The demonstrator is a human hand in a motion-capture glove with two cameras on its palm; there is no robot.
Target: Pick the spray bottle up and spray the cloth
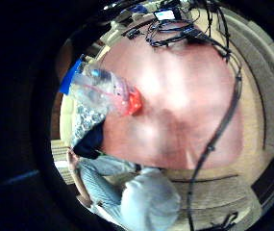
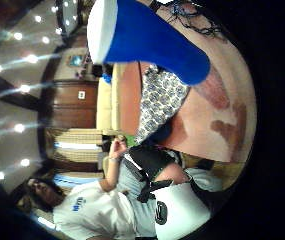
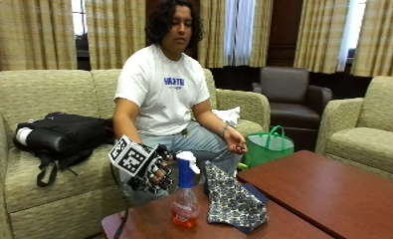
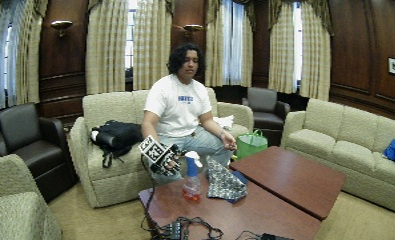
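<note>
The spray bottle (image 3: 184, 204) stands upright on the low wooden table (image 3: 315, 194); it is clear, with orange liquid at the bottom, a blue neck and a white trigger head. My gloved right hand (image 3: 153, 172) hovers level with that neck, just left of it, fingers loosely curled and not round it. The blue neck (image 2: 152, 40) looms close to the palm, and the whole bottle (image 1: 103, 91) shows in the little finger side view. A blue-and-white patterned cloth (image 3: 232, 201) is propped just right of the bottle, also seen in the wide view (image 4: 222, 182).
The person sits on a beige couch, bare left hand (image 3: 236, 147) resting on a knee. A black backpack (image 3: 63, 134) lies on the couch and a green bag (image 3: 269, 147) stands on the floor. Cables (image 4: 190, 227) lie at the table's near end.
</note>
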